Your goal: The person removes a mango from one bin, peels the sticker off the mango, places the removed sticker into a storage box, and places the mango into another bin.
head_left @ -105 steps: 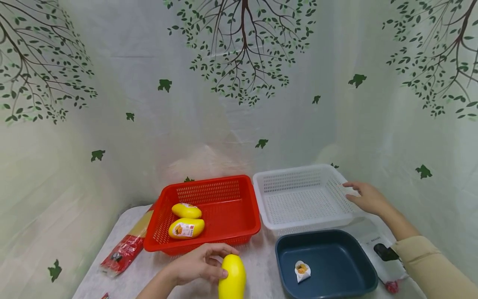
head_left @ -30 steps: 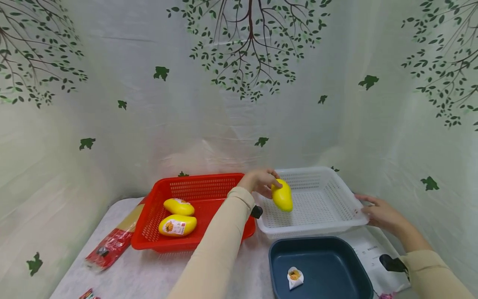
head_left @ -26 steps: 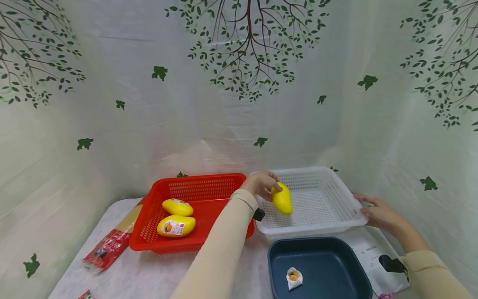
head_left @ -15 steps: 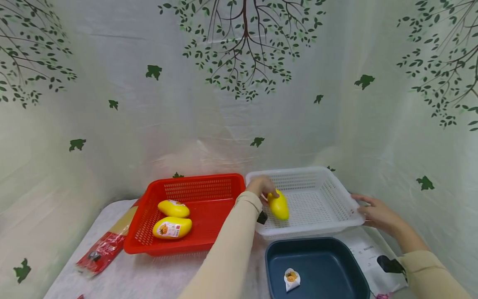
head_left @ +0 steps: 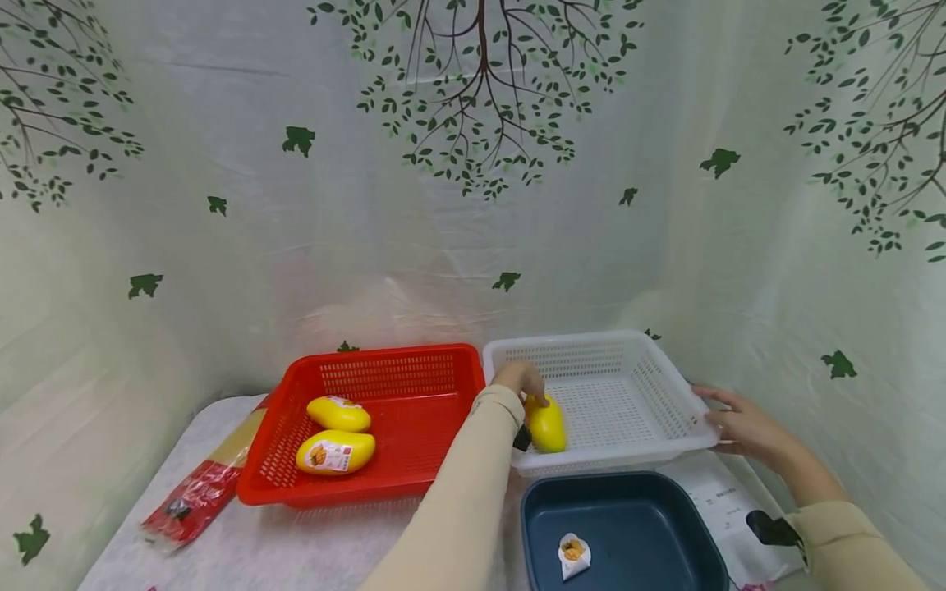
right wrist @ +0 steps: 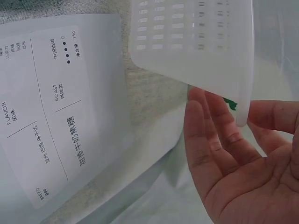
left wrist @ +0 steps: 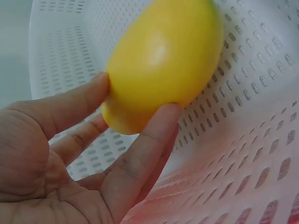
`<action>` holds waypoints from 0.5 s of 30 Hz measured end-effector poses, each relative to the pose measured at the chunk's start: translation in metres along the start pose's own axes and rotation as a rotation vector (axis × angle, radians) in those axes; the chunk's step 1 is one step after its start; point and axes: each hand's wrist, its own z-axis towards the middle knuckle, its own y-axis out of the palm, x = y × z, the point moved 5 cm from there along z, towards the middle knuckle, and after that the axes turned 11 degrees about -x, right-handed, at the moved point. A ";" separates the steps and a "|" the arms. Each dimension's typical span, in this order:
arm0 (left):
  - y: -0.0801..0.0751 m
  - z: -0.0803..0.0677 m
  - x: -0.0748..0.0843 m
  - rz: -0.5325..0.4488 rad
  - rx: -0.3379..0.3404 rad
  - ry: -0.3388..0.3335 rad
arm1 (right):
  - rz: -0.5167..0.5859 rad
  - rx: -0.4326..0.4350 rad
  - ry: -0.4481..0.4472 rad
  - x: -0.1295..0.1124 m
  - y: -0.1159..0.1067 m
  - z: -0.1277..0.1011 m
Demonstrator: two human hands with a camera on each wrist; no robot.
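Observation:
My left hand [head_left: 521,380] pinches one end of a yellow mango [head_left: 548,427] at the left side of a white plastic basket [head_left: 569,339]. In the left wrist view the thumb and fingertips press on the lower end of the smooth mango [left wrist: 168,56], which leans over the slotted basket wall [left wrist: 243,172]. On the basket's right side, my right hand [head_left: 750,425] holds the rim. The right wrist view has this rim [right wrist: 246,70] between thumb and fingers, with the fingers underneath.
Left of the white basket stands a red basket [head_left: 443,353] with two labelled yellow mangoes [head_left: 336,452]. A dark blue tray [head_left: 636,525] in front bears a small white sticker [head_left: 573,556]. A red-gold packet [head_left: 195,497] lies far left; a printed white pouch [head_left: 727,505] lies right.
Earlier my left hand held the mango in front of the red basket. It has carried it over and lowered it into the white basket. My right hand has closed on that basket's rim.

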 end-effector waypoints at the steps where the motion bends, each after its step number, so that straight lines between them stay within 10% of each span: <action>1: 0.000 0.000 0.000 0.008 -0.008 -0.021 | 0.004 -0.004 -0.002 0.000 0.000 0.000; 15: 0.001 0.002 0.001 -0.032 0.024 -0.037 | 0.016 -0.006 -0.011 -0.001 0.002 -0.004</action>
